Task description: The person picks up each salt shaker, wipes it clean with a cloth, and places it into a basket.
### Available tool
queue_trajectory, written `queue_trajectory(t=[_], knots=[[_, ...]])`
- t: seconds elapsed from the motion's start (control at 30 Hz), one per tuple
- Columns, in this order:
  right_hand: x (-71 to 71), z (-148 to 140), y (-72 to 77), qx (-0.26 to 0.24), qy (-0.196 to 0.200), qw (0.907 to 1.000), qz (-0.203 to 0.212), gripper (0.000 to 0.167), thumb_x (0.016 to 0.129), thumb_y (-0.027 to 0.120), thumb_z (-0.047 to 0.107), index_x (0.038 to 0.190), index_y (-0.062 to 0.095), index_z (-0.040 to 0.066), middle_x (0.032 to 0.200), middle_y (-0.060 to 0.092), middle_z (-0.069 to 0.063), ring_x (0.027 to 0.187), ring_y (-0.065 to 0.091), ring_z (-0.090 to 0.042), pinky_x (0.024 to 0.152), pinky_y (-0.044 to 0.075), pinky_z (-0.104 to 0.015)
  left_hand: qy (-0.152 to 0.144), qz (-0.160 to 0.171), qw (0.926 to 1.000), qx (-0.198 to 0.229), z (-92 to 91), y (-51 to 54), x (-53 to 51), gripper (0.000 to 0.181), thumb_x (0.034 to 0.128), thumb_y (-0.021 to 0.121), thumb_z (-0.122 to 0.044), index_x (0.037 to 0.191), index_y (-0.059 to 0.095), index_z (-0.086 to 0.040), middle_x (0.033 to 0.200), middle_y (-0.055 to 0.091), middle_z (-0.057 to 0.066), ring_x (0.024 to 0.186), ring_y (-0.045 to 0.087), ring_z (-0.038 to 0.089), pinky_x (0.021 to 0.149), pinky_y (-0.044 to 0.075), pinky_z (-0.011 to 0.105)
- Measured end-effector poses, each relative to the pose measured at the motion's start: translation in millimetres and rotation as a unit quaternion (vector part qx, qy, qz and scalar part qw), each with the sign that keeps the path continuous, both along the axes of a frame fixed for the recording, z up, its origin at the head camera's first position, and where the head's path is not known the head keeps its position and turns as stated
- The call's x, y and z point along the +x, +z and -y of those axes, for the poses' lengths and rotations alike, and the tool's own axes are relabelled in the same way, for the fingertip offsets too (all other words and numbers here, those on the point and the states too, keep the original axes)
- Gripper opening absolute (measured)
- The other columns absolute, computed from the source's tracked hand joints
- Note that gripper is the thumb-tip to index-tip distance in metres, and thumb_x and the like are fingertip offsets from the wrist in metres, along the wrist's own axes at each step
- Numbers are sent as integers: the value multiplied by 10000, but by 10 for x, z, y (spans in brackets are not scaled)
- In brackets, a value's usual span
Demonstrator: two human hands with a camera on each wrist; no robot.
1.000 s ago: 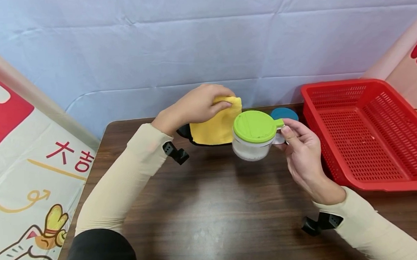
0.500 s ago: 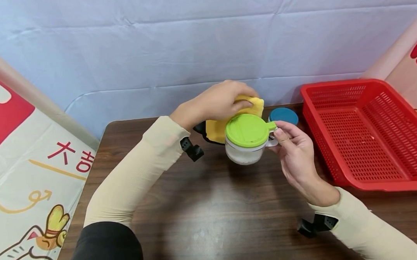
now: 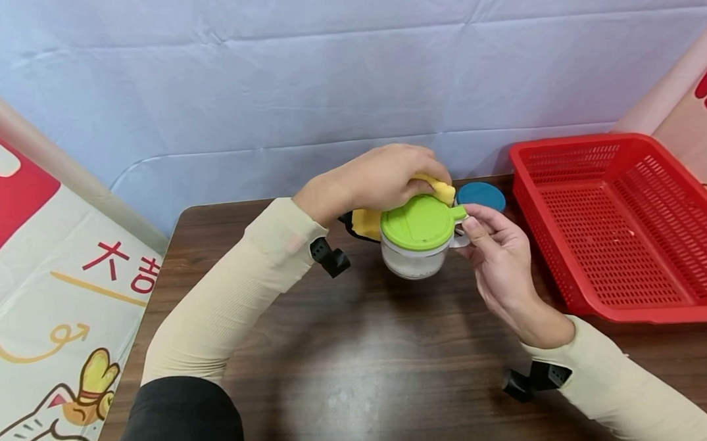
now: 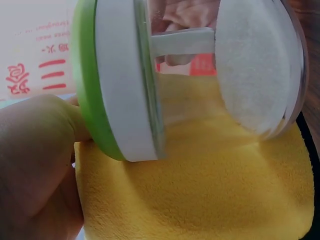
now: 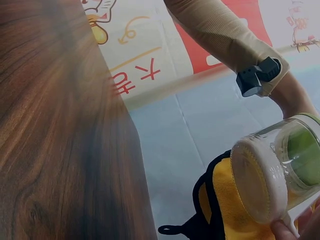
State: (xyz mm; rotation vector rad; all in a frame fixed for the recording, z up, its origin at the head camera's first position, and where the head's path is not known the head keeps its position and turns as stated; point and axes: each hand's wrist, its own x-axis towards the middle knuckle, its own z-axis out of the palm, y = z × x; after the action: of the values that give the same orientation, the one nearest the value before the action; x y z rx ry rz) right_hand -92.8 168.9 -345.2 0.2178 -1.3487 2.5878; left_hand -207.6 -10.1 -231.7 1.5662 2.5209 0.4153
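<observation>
A clear seasoning jar (image 3: 413,262) with a green lid (image 3: 417,223) and white granules at its bottom is held above the table, slightly tilted. By its white handle, my right hand (image 3: 502,263) grips it. My left hand (image 3: 381,176) holds a yellow plush cloth (image 3: 366,223) with black trim behind the jar, at the lid's far edge. In the left wrist view, the cloth (image 4: 210,195) spreads along the jar's side, with my left hand (image 4: 40,165) next to the lid. A black hanging loop (image 5: 171,230) shows in the right wrist view. Left fingertips are partly hidden in the head view.
Behind my right hand stands a container with a blue lid (image 3: 481,196). A red plastic basket (image 3: 654,314) occupies the table's right side. The brown wooden table (image 3: 347,352) ends at a pale cloth backdrop (image 3: 265,86), with printed sheets at both sides.
My left hand has moved right with the cloth, up behind the jar, and now curls over the lid's far edge. My right hand has brought the jar slightly left.
</observation>
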Motion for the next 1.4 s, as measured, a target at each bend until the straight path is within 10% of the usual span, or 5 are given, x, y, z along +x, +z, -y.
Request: queue_trajectory(t=[1.4], knots=[[-18, -63, 12, -26, -331, 9994, 53, 184, 971, 622, -44, 1114, 737, -29, 978, 768, -82, 803, 725, -153, 680, 594, -244, 458, 503, 9973, 265, 374, -120, -122, 235, 1054, 569, -172, 1235, 716, -146, 1183, 680, -23, 1075, 590, 131, 966, 459, 295]])
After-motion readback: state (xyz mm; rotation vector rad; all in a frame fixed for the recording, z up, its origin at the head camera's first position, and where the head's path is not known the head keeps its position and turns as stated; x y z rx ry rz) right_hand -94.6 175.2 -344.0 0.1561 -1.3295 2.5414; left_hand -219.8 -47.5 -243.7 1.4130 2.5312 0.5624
